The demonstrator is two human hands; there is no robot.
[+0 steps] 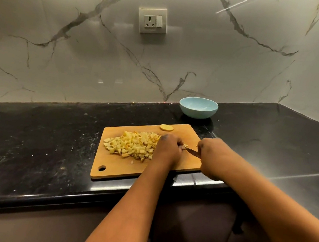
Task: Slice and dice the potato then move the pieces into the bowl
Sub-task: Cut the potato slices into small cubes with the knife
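Head view, left grip [167, 149] pinning potato beside diced pile [132, 144], right grip [210, 156] clasping knife [192, 151]

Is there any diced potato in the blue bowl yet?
No, the blue bowl on the counter looks empty, while the diced potato sits in a pile on the cutting board.

You see a warm, fairly dim scene, lit from above and left. The black worktop [46, 144] throws glare at its near left edge and a bright streak at right. A white line of reflected light crosses the glossy wall [206, 55] at upper right. The wide lens bends the worktop's edges. The board [117, 168] is sharp; your forearms blur softly near the frame's bottom.
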